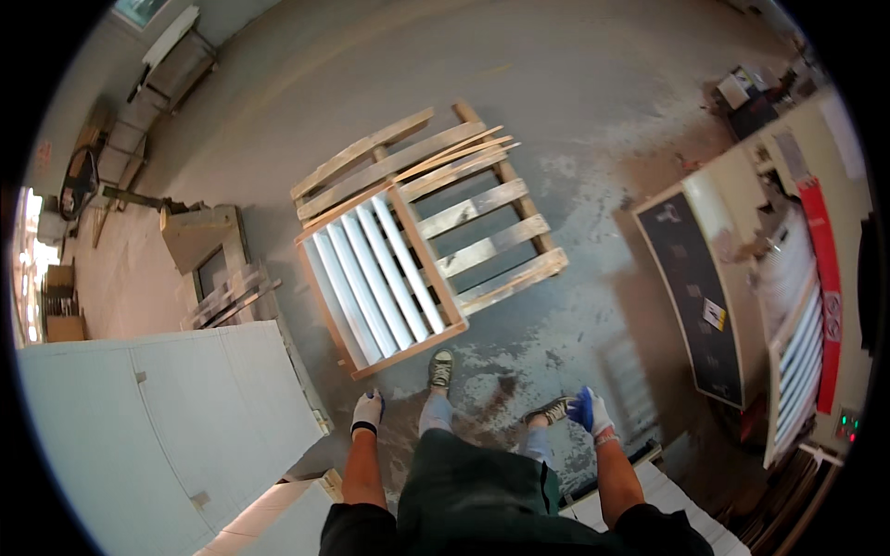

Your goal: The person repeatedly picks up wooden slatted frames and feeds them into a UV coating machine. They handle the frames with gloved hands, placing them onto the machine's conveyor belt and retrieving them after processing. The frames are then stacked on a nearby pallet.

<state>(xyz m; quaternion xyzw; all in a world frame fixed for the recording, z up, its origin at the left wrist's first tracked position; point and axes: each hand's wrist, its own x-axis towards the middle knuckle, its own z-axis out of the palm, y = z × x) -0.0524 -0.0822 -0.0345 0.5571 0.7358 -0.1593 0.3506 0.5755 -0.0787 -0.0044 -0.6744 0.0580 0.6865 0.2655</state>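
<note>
Left of and nearer than the wooden pallet (473, 208), a broad area of white panelling (232, 389) is being noted. A wood-edged frame with silvery slats (378, 281) is being supported on the pallet's near left part, its near corner overhanging. Just short of the pallet's near left side, the gloved left hand (368, 410) is being held low with fingers curled; whether anything is being gripped cannot be told. Nearer than the pallet's right side, the gloved right hand (587, 411) is being held with fingers loosely parted. Well right of the pallet, a dark-fronted cabinet (686, 278) is being observed, with another slatted panel (799, 371) being displayed upright beyond.
</note>
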